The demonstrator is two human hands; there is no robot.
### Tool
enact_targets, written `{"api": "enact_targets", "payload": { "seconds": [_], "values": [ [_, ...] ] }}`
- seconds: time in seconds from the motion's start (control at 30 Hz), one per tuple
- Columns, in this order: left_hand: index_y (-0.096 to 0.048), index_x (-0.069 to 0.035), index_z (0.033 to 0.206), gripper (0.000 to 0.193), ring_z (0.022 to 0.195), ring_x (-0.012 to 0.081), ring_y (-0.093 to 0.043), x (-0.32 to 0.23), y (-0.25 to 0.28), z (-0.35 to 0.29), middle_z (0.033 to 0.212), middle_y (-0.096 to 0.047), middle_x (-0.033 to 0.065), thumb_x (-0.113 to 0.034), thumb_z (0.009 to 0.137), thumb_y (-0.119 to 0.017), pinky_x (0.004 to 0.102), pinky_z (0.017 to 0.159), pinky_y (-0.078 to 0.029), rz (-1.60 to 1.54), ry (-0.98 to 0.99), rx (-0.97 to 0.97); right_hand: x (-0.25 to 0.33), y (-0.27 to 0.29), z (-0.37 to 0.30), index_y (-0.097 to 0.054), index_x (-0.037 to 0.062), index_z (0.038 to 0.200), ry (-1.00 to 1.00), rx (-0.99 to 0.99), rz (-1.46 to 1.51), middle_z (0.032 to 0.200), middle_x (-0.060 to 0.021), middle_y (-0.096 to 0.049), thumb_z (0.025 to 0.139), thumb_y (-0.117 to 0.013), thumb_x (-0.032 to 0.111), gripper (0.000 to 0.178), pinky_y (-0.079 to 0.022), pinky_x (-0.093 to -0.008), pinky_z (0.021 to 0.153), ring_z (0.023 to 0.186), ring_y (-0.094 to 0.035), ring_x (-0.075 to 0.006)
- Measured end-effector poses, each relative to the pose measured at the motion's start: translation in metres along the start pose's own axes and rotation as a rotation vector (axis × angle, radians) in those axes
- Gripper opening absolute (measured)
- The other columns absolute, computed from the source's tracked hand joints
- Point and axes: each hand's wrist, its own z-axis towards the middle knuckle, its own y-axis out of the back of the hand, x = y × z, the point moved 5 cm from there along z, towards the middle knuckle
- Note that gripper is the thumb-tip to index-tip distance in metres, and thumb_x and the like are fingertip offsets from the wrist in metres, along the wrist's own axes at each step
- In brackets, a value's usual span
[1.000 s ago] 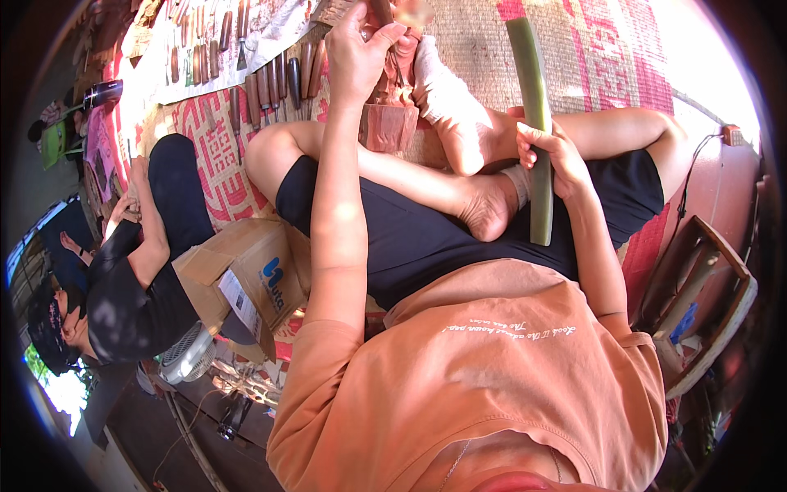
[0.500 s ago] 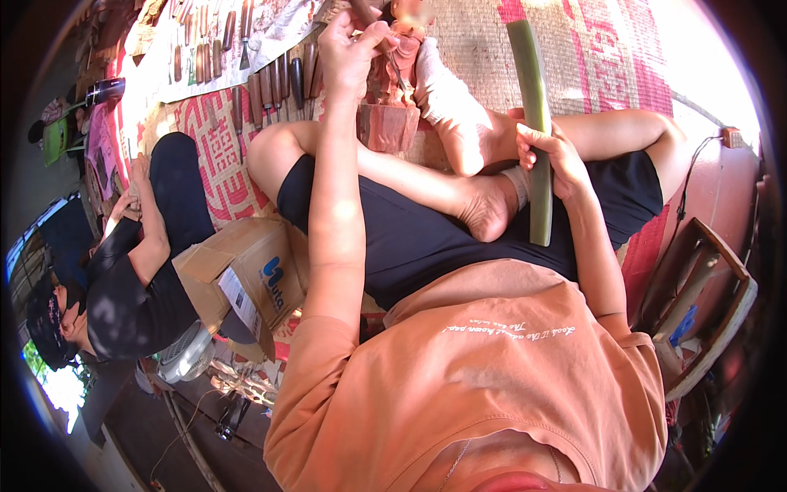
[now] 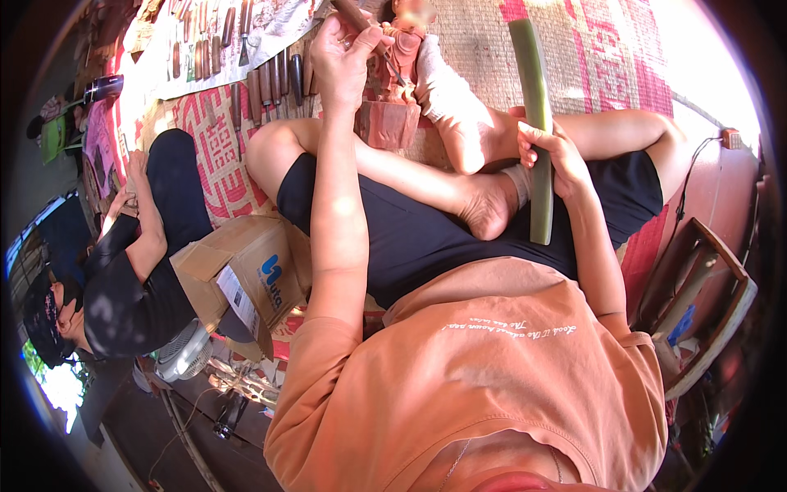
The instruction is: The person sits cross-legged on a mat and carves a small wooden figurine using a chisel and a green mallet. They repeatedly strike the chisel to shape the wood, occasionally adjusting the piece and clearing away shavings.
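My left hand is closed around a wood-carving chisel. The handle points up and left, and its thin metal blade slants down to the front of a reddish carved wooden figure. That figure rises from a rough block base of the same wood, beside my bare feet. Whether the blade tip touches the wood, I cannot tell. In my right hand is a long, flat-sided green stick, gripped near its middle and held almost upright over my crossed legs.
Several chisels lie in rows at the far left, partly on a white sheet. A patterned woven mat spreads below. Left of me are a cardboard box and another person; a wooden frame stands at right.
My left hand has shifted slightly left and down with the chisel, showing more of the handle. My right hand and the green stick hold nearly the same place.
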Motion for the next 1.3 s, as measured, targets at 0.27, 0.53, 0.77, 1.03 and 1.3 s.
{"api": "enact_targets", "payload": {
  "seconds": [0.27,0.53,0.77,1.03,1.3],
  "values": [
    [-0.056,0.006,0.107,0.025,0.075,0.0211,-0.068,-0.016,-0.022,-0.004,0.091,-0.065,0.0124,0.001,0.085,-0.067,0.0300,0.072,-0.056,0.226,-0.105,0.139,-0.001,0.002,0.000,-0.050,0.0013,0.118,-0.002,-0.001,0.002,0.071,0.0000,-0.050,0.088,-0.063,0.012,0.034,-0.041,-0.0205,0.052,0.056,-0.047,-0.0071],
    [-0.056,0.005,0.107,0.027,0.074,0.0203,-0.069,0.002,-0.007,0.011,0.090,-0.065,0.0131,-0.001,0.084,-0.068,0.0320,0.065,-0.060,0.128,0.066,0.089,-0.001,0.002,0.000,-0.050,0.0016,0.118,-0.003,-0.001,0.011,0.071,-0.0002,-0.050,0.088,-0.064,0.011,0.034,-0.040,-0.0202,0.052,0.056,-0.047,-0.0071],
    [-0.055,0.002,0.108,0.028,0.073,0.0215,-0.069,0.021,0.007,0.018,0.089,-0.066,0.0136,-0.003,0.084,-0.068,0.0313,0.065,-0.060,0.057,0.161,0.072,-0.002,0.003,0.001,-0.050,0.0016,0.118,-0.003,0.003,0.013,0.070,-0.0006,-0.050,0.088,-0.063,0.011,0.034,-0.040,-0.0203,0.052,0.056,-0.047,-0.0071],
    [-0.049,0.003,0.108,0.023,0.079,0.0306,-0.068,0.015,0.023,-0.003,0.088,-0.064,0.0170,-0.006,0.090,-0.061,0.0437,0.073,-0.060,-0.366,0.261,-0.045,-0.002,0.003,0.000,-0.050,0.0017,0.118,0.000,-0.009,0.001,0.071,-0.0005,-0.050,0.088,-0.063,0.012,0.034,-0.041,-0.0206,0.052,0.056,-0.047,-0.0071],
    [-0.048,0.004,0.109,0.028,0.078,0.0304,-0.069,-0.004,0.026,-0.011,0.090,-0.064,0.0169,-0.006,0.088,-0.065,0.0419,0.074,-0.061,-0.170,0.050,-0.101,-0.002,0.002,-0.001,-0.050,0.0013,0.118,0.002,0.011,0.002,0.071,-0.0005,-0.049,0.089,-0.063,0.013,0.034,-0.040,-0.0209,0.053,0.057,-0.047,-0.0072]
  ]
}}
